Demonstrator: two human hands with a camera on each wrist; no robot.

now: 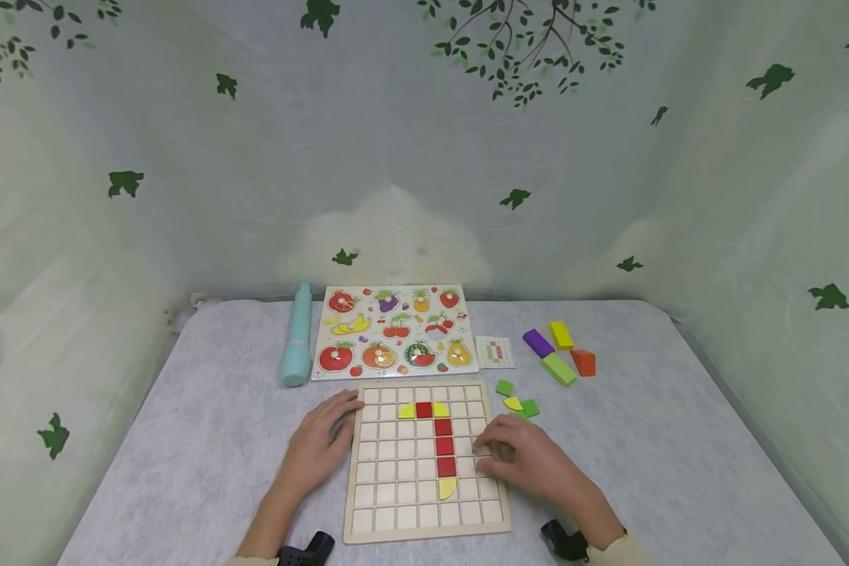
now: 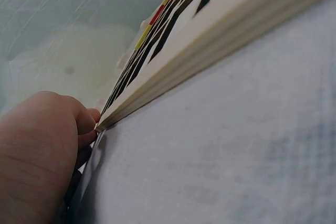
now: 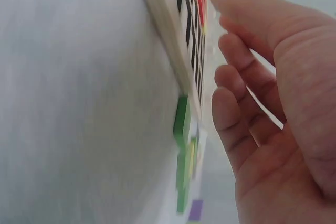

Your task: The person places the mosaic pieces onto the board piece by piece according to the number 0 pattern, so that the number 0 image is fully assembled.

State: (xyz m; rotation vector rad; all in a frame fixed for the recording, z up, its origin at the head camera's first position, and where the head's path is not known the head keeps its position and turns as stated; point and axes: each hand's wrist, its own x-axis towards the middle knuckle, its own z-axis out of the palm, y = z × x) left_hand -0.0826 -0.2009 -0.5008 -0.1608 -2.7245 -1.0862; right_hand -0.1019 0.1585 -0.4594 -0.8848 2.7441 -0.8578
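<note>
Pale backdrop (image 1: 410, 141) w/ birds (image 1: 773, 80) (grn), gry tbl (image 1: 679, 440)

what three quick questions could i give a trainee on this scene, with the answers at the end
1. Count: how many red squares show on the board in the head view?

2. True or false: the left hand touches the left edge of the board.

3. Multiple choice: in the head view, what colour is the rightmost block on the table?
a) purple
b) yellow
c) orange

Key: 1. four; 2. true; 3. c
</note>
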